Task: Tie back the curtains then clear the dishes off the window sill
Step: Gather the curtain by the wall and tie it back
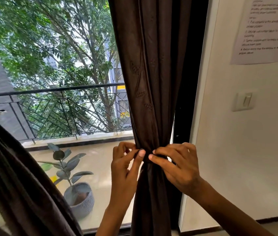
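Dark brown cloth hangs in a gathered column, its long axis upright, and both hands meet at its pinched waist: the left hand (126, 160) from the left, the right hand (175, 164) from the right, about equally near. Each pinches the tie (145, 156) wrapped around the curtain (151, 82) between thumb and fingertips, other fingers loosely curled. Fastening looks unfinished. Beyond the glass stands a plant (70, 174), then a railing (58, 106); no dishes show

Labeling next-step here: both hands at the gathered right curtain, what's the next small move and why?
Probably cinch and fasten the tie: the left hand and right hand both pinch a dark band around the bunched right curtain, and its ends do not look secured yet. No dishes are in view.
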